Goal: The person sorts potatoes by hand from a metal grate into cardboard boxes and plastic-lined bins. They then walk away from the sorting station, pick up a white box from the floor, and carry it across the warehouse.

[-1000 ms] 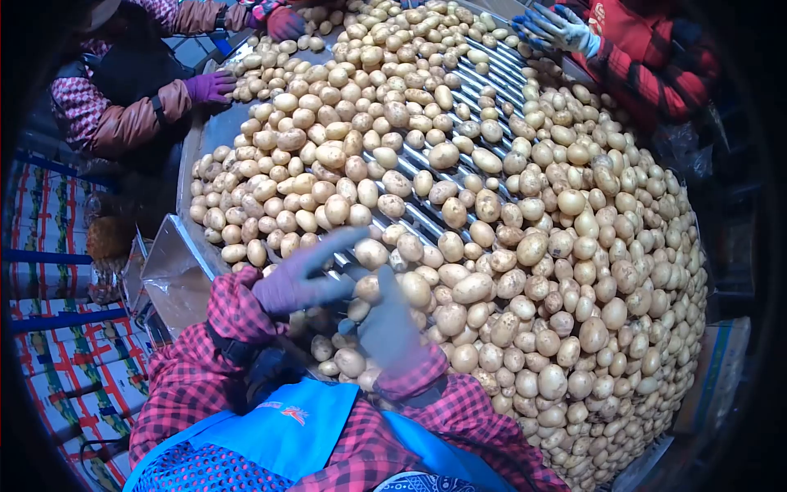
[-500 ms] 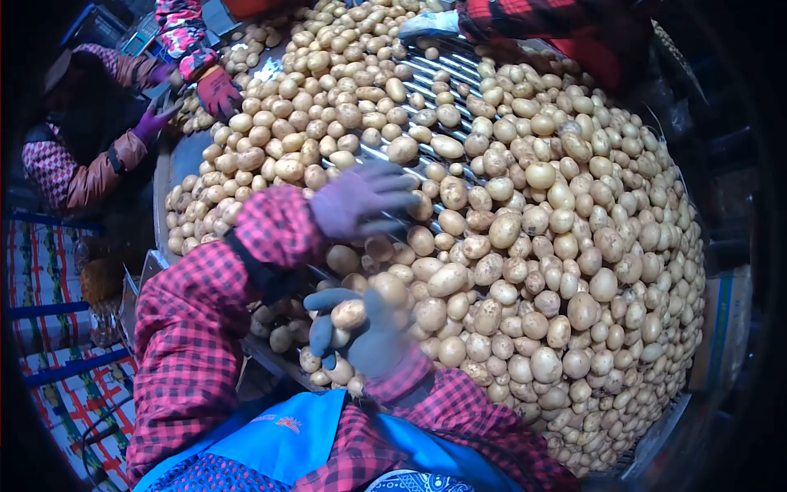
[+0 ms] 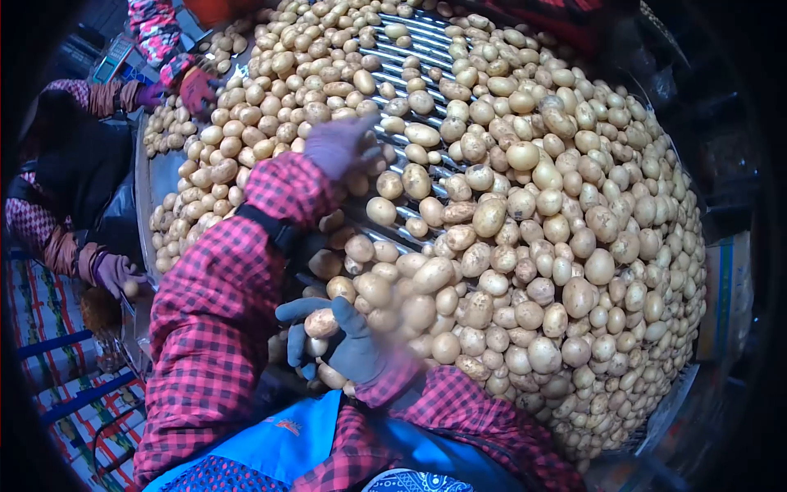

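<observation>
My left hand (image 3: 340,146), in a purple glove, reaches out over the heap at the left edge of the metal rollers (image 3: 420,57). Motion smears its fingers, which are close against some potatoes. Nearer to my body, my right hand (image 3: 348,340) in a grey-blue glove has its fingers curled round a potato (image 3: 320,323). A second pale potato shows just below that one, by the same fingers. Loose potatoes (image 3: 489,217) surround both hands, and a blurred one (image 3: 418,312) lies right of my right hand.
Potatoes pile high across the right side. At the left, a co-worker's purple-gloved hand (image 3: 119,275) is low beside the table edge, and another person's red-gloved hand (image 3: 197,88) touches potatoes. A cardboard box (image 3: 725,295) stands at far right.
My left hand has moved farther out and slightly left, baring more rollers. My right hand keeps its potato. A co-worker's purple-gloved hand has dropped lower; the white-gloved hand at the back has left view.
</observation>
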{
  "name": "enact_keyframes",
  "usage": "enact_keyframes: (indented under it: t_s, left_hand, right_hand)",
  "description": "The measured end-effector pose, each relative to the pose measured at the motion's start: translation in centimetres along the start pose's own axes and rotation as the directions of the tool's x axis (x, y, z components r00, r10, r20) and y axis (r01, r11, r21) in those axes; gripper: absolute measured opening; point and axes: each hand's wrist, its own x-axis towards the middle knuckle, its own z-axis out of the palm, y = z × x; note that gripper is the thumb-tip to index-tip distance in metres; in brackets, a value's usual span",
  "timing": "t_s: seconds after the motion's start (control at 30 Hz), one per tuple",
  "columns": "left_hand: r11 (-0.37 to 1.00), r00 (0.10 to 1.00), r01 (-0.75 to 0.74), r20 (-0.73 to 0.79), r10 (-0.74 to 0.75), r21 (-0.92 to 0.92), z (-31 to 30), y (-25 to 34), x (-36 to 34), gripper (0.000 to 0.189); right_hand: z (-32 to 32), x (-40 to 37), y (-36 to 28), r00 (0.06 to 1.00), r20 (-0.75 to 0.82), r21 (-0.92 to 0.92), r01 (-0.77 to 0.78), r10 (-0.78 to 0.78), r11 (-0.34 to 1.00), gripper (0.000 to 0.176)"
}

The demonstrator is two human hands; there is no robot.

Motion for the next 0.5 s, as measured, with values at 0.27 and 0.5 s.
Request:
enact_keyframes:
  t_s: [0.27, 0.5]
  left_hand:
    - [0.994, 0.968, 0.109, 0.23, -0.1, -0.024, 0.4, -0.6, 1.7, 0.045]
    - [-0.302, 0.965, 0.179, 0.227, -0.131, -0.936, -3.0, -1.5, -3.4, 0.064]
  right_hand:
    - [2.5, -0.3, -1.3, 0.995, -0.102, -0.019, 0.018, -0.02, 1.0, 0.082]
    - [1.9, -0.4, -1.1, 0.995, -0.089, 0.035, -0.033, 0.036, 0.999, 0.084]
